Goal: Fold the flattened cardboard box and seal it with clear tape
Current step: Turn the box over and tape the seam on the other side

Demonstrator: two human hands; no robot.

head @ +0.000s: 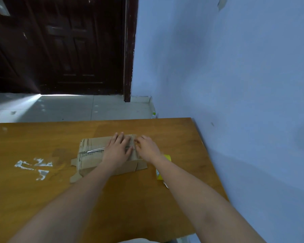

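Pressing down on the cardboard box (98, 155), which is lying mid-bench (33, 137) with tape already shining across its top. The left hand (118, 148) is lying flat on the box, fingers spread, probably smoothing tape. The right hand (147, 148) is resting at the box's right end, fingers loosely bent, grasping nothing I can see. A yellow thing (162, 170) is peeking out just right of the box.

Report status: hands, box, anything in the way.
Left hand flat on cardboard box, pressing. Right hand at box's right end, grip unclear. Yellow object beside box, under right forearm.
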